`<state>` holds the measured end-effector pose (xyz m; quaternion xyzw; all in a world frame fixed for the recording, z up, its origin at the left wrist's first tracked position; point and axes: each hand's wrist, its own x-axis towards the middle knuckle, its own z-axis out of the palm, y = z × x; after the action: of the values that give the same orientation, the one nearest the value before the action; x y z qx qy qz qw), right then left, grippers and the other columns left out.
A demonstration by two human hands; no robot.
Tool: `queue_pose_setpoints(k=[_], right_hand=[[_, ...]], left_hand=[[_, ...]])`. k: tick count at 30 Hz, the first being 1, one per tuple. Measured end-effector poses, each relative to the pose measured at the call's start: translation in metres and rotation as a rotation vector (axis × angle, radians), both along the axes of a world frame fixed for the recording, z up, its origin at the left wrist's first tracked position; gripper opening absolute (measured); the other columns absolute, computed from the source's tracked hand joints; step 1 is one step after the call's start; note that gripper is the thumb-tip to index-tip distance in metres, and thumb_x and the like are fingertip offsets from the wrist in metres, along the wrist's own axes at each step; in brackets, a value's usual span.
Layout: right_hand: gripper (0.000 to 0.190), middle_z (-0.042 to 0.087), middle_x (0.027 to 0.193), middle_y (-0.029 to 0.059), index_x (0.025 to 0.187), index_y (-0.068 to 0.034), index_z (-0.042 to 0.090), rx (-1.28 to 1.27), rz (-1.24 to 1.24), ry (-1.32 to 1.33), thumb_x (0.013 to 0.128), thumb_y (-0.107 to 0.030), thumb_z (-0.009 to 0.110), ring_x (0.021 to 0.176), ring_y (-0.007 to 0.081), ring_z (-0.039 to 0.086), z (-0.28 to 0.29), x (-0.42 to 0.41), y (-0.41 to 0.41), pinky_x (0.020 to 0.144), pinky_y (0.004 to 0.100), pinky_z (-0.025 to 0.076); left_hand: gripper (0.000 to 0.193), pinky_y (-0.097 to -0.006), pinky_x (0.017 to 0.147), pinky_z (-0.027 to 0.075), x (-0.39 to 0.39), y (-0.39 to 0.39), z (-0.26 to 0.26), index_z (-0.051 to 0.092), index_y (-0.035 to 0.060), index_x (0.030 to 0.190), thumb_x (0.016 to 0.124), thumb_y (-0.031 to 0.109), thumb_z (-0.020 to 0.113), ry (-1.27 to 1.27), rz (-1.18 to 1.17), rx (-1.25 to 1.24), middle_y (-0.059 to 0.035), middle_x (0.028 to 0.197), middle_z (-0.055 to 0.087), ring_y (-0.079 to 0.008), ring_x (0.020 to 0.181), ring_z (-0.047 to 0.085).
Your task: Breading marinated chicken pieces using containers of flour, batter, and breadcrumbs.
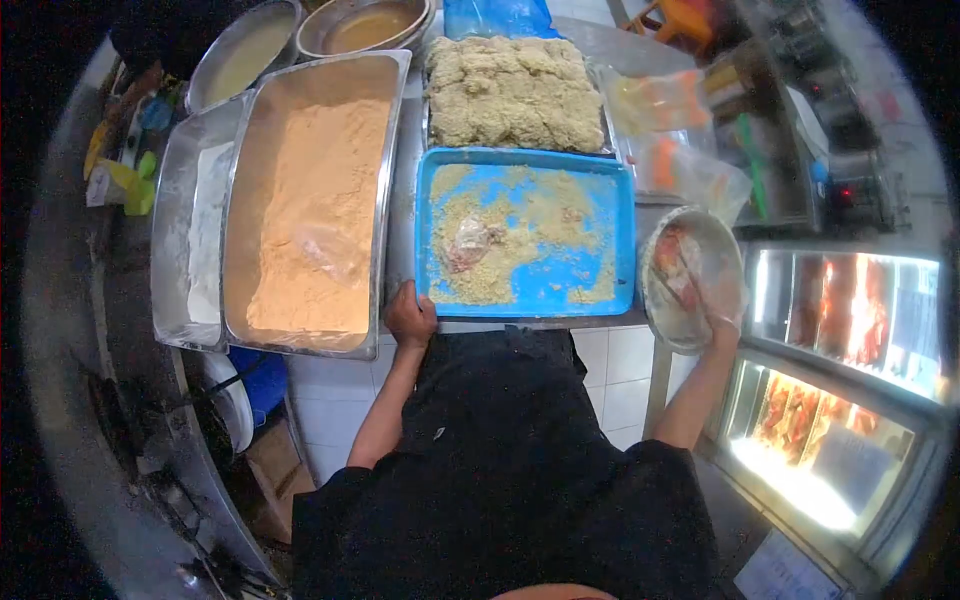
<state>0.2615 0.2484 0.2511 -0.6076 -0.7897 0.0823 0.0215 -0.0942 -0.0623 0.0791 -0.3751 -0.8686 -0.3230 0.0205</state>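
Before me lies a blue plastic tray (525, 307) scattered with pale crumbs. A small piece of raw meat (471, 244), partly under clear plastic, rests on the crumbs at its left. My left hand (412, 315) is a bare, curled fist at the tray's lower left corner, on the table edge; whether it grips anything does not show. My right hand (720, 300), in a clear plastic glove, reaches into a pale round bowl (656, 330) right of the tray. Reddish meat (675, 262) lies in that bowl; the fingers are blurred, so their hold is unclear.
A deep steel pan (379, 300) of orange powder and a narrower one (169, 300) with white powder stand left. Behind the blue tray, a metal tray (609, 135) bears crumb-coated pieces. Round bowls (289, 56) stand at the back left, plastic bags (694, 169) at the right, beyond them a lit cabinet (742, 420).
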Motion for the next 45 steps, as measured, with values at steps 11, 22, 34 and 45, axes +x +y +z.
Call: queue_pose_setpoints(k=[11,22,34,45], right_hand=[[0.082,0.018,0.139,0.0264,0.135,0.003,0.017,0.095,0.19,0.047,0.077,-0.044,0.053,0.13,0.0371,0.015,-0.135,-0.178,-0.078,0.107,0.0422,0.011],[0.054,0.037,0.129,0.0216,0.128,-0.002,0.035,-0.439,0.713,0.743,0.084,-0.029,0.049,0.121,0.0344,0.034,-0.146,-0.265,-0.066,0.103,0.0389,0.025],[0.049,0.048,0.119,0.016,0.102,-0.009,0.055,0.041,1.65,0.455,0.068,-0.042,0.065,0.11,0.032,0.045,-0.261,-0.259,-0.101,0.098,0.0388,0.033],[0.111,0.036,0.128,0.0259,0.131,0.009,0.021,-0.371,0.39,-0.188,0.054,-0.051,0.073,0.116,0.035,0.039,-0.073,-0.235,-0.156,0.098,0.0381,0.033]], left_hand=[[0.023,-0.0477,0.054,0.039,0.0,0.001,-0.01,0.048,0.0021,0.08,0.075,0.024,0.041,-0.037,-0.029,-0.018,-0.0198,0.07,0.051,-0.0403,0.065,0.051],[0.02,-0.0479,0.054,0.04,-0.002,-0.003,-0.011,0.047,0.0038,0.077,0.072,0.022,0.044,-0.076,0.008,-0.049,-0.0186,0.069,0.051,-0.0393,0.063,0.051],[0.02,-0.0475,0.053,0.04,0.003,0.022,0.006,0.046,0.0033,0.078,0.07,0.022,0.044,-0.086,-0.104,0.004,-0.0184,0.068,0.05,-0.0391,0.063,0.051],[0.022,-0.0478,0.06,0.039,0.002,-0.006,-0.003,0.045,0.0004,0.079,0.07,0.02,0.043,-0.075,-0.083,0.016,-0.0207,0.071,0.046,-0.0397,0.067,0.048]])
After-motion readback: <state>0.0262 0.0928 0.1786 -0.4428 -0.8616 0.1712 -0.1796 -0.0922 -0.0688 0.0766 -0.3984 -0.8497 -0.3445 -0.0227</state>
